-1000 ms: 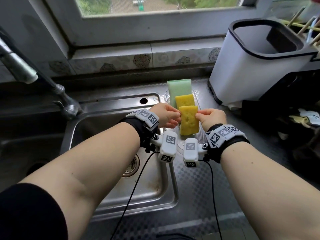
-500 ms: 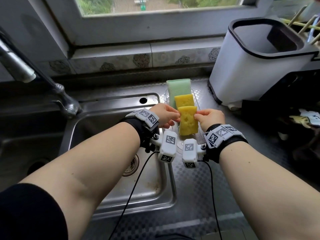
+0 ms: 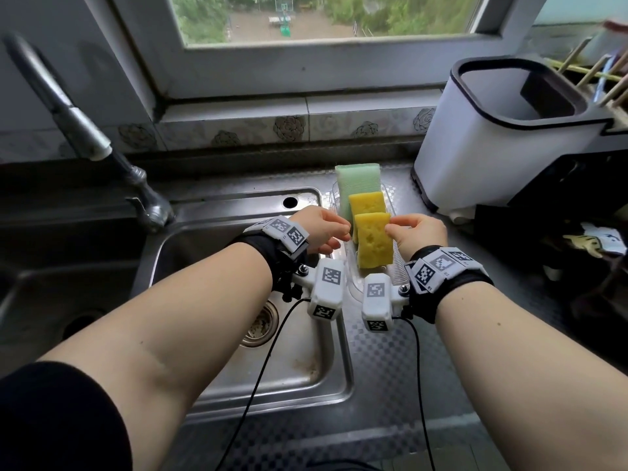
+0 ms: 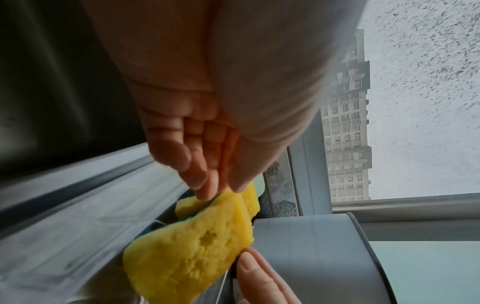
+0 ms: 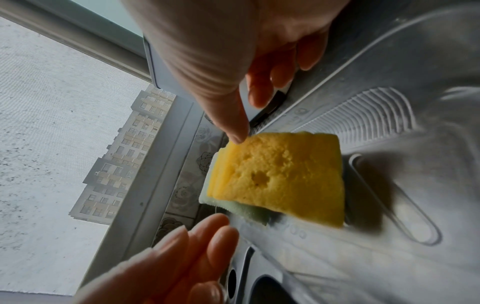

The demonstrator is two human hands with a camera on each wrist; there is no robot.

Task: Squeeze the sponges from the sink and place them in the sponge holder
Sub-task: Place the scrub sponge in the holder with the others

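Note:
A yellow sponge (image 3: pixel 373 243) (image 4: pixel 187 253) (image 5: pixel 278 179) stands on edge at the front of the clear plastic sponge holder (image 3: pixel 396 266) (image 5: pixel 376 115). Behind it stand a second yellow sponge (image 3: pixel 367 202) and a pale green sponge (image 3: pixel 356 176). My left hand (image 3: pixel 339 232) (image 4: pixel 223 189) hovers at the front sponge's upper left corner, fingers nearly straight, a small gap showing in the head view. My right hand (image 3: pixel 394 226) (image 5: pixel 246 119) has its thumb on the upper right corner, while its fingers hang loose behind, off the sponge.
The steel sink (image 3: pixel 299 368) with its drain (image 3: pixel 261 324) lies left of the holder, the faucet (image 3: pixel 85 130) at its far left. A white bin (image 3: pixel 492 147) stands close on the right. A window sill runs behind. Wrist-camera cables hang over the sink's edge.
The front sponge has sunk slightly into the holder. My left fingertips have come off its corner, and my right hand's pinch has loosened to a thumb touch.

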